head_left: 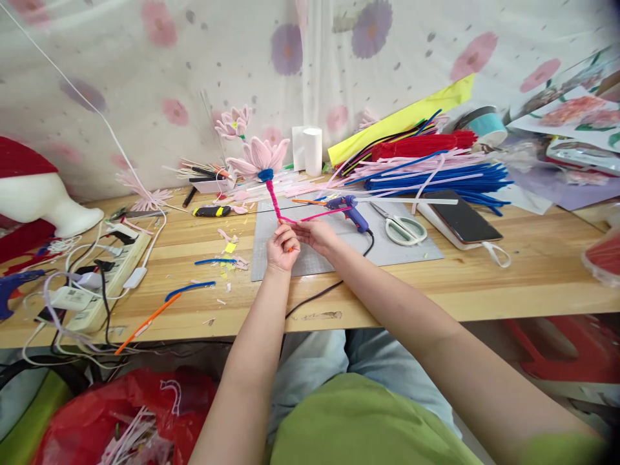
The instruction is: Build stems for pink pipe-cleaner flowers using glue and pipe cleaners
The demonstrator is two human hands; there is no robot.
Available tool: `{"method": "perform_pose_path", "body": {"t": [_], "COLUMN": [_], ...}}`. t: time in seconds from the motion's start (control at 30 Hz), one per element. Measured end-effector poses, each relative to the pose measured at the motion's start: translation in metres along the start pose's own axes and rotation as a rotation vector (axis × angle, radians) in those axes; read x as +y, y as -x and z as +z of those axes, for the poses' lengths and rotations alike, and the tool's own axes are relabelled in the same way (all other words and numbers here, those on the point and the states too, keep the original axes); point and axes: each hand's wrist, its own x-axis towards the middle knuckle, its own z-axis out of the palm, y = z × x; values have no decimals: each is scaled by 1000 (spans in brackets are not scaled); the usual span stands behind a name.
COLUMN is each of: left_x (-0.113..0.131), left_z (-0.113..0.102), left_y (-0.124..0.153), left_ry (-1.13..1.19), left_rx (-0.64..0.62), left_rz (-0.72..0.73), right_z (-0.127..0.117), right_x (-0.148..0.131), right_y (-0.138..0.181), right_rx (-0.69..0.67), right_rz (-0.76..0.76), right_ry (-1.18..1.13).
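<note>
Wrapping a magenta pipe cleaner (325, 214) around the stem (274, 197) of a pink flower (259, 155) rising just beyond them, the left hand (283, 247) grips the stem while the right hand (317, 234) pinches the loose strand; the next turn likely needs steady tension.

no readable text, label or number anywhere; small print on power strip (92, 294) too blurred

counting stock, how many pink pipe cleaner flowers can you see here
2: the held flower, in the left hand and right hand; a second flower behind it near the curtain. Others may be hidden.
</note>
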Motion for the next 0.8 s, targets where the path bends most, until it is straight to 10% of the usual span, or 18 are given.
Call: {"method": "perform_pose_path", "body": {"t": [0.57,0.7,0.8], "left_x": [-7,-5,-5], "left_z": [9,5,3], "left_y": [7,1,-2], "left_ry": [11,10,8], "left_rx": [-24,-17,-25], "left_rz": [-141,-232,-268], "right_z": [-14,-18,-17], "right_x": [-2,-23,-45], "right_y": [-15,-5,3], "right_rx": [-211,-65,-87], "right_rz": [288,114,-170], "right_ry": [191,580,442]}}
